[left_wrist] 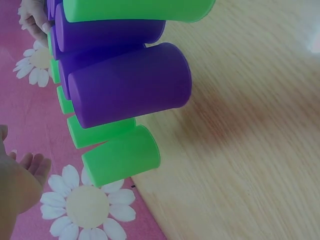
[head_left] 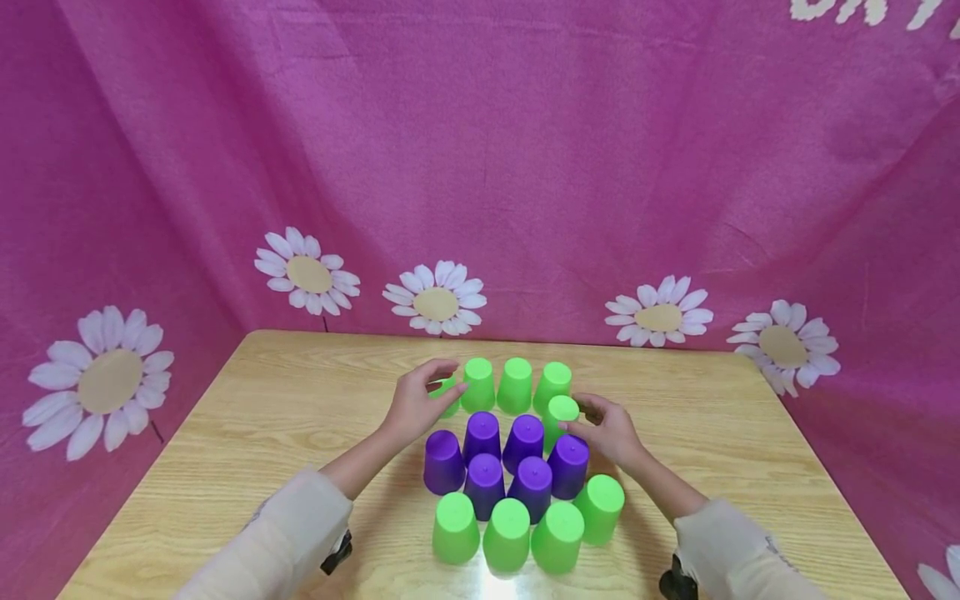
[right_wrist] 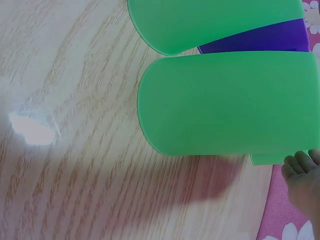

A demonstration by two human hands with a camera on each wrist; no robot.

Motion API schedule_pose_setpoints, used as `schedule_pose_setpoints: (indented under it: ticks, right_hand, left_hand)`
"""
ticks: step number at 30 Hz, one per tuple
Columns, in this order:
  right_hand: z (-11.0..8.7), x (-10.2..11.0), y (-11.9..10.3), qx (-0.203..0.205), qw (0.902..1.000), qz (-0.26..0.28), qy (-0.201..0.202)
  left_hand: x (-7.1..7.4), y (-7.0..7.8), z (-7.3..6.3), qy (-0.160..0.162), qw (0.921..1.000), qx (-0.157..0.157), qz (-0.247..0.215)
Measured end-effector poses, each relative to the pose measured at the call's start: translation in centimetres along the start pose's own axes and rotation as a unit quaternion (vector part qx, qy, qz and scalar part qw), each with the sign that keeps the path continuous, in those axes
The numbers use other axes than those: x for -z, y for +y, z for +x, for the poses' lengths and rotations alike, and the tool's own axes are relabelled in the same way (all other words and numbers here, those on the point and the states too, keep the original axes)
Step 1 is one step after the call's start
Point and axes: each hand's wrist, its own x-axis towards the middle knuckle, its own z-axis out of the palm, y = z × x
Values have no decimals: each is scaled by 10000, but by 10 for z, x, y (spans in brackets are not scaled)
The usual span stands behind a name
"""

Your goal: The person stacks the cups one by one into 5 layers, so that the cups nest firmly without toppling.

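The left hand [head_left: 414,405] is spread wide at the rear-left green cup [head_left: 452,407]. The right hand [head_left: 613,432] is at a nearer green cup [head_left: 559,413]; whether it grips cannot be determined.

The head camera looks forward and down from above the tabletop [head_left: 247,450], well back, with the pink cloth [head_left: 487,167] toward 12 o'clock and the green cups [head_left: 507,535] and purple cups [head_left: 483,483] toward 6. The left wrist camera looks in from near, turned sideways: tabletop at 3 o'clock, cloth at 9. The right wrist camera sits nearer still, tabletop at 9. All three views share cups of both colours.
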Motion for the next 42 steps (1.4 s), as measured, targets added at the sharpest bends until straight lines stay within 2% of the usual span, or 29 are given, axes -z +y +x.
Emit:
schedule_pose_setpoints:
  ticks: [3, 6, 13, 22, 31, 37, 42]
  right_hand:
    - [2, -1, 0, -313, 9994, -7, -151]
    - [2, -2, -1, -416, 9989, 34, -214]
    - [3, -1, -4, -409, 9987, 15, -304]
    - [7, 2, -2, -255, 9989, -143, -358]
    - [9, 2, 0, -183, 9987, -254, -409]
    - [10, 2, 2, -109, 9986, -251, -456]
    - [11, 2, 2, -113, 9984, -276, -476]
  left_hand:
    - [3, -2, -4, 19, 10000, 17, -7]
    - [7, -3, -9, 53, 10000, -8, -7]
    - [13, -6, -19, 63, 9999, -72, -53]
    - [17, -7, -32, -61, 10000, 13, 18]
    - [15, -5, -44, -52, 9991, 214, -356]
    - [12, -2, -60, -92, 9965, 454, -699]
    - [10, -4, -75, -164, 9956, 551, -736]
